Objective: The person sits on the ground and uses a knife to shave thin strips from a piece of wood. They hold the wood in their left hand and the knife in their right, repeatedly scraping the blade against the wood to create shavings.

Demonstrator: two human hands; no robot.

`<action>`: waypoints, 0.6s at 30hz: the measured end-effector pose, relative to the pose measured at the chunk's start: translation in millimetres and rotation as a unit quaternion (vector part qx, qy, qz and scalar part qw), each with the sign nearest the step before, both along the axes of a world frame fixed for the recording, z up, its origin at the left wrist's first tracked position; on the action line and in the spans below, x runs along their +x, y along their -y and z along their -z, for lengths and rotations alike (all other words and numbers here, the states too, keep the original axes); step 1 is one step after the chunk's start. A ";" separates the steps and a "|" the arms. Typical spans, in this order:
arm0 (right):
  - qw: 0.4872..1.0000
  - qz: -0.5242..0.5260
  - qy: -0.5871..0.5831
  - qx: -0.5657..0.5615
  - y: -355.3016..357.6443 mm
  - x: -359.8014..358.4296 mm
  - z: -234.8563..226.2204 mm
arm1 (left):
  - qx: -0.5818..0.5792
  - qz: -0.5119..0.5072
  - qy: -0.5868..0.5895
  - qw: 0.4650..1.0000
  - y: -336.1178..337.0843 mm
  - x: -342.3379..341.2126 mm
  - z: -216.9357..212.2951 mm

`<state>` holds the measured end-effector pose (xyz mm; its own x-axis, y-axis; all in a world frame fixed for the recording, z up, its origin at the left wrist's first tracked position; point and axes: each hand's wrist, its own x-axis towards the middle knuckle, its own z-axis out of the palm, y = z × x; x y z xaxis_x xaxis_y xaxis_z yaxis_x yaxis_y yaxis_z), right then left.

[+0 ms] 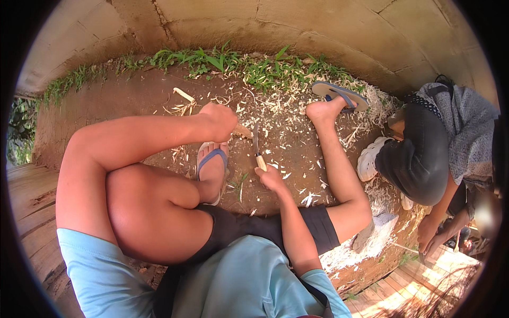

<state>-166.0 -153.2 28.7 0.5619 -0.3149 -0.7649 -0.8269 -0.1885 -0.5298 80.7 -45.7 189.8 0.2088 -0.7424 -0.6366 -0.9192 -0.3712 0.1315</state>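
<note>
My left hand (218, 121) is closed round a piece of wood (244, 131), whose brown end sticks out to the right of my fist. My right hand (270, 177) grips the pale handle of a knife (261, 163), its narrow curved blade pointing away from me. The blade stands by the end of the wood; whether they touch I cannot tell. Most of the wood is hidden inside my left fist. Pale wood shavings (275, 111) are strewn over the brown ground beneath and beyond both hands.
A short pale stick (184, 95) lies beyond my left hand. Grass (265, 71) grows along the foot of a wall (297, 32). My sandalled feet flank the work. At right a co-worker sits close, their hands (427, 233) low by a thin stick (403, 246).
</note>
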 end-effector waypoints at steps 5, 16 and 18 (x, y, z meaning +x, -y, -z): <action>0.989 0.087 -0.035 0.113 4.9 1.9 -4.9 | 0.017 -0.019 0.005 1.000 4.7 -3.5 -2.6; 0.871 0.028 0.404 -0.278 27.5 31.7 -254.6 | 0.015 0.002 0.031 0.999 -3.4 -1.6 -0.6; 0.749 0.208 0.598 -0.193 20.0 36.4 -262.8 | 0.019 0.010 0.029 0.999 -9.7 0.6 -0.2</action>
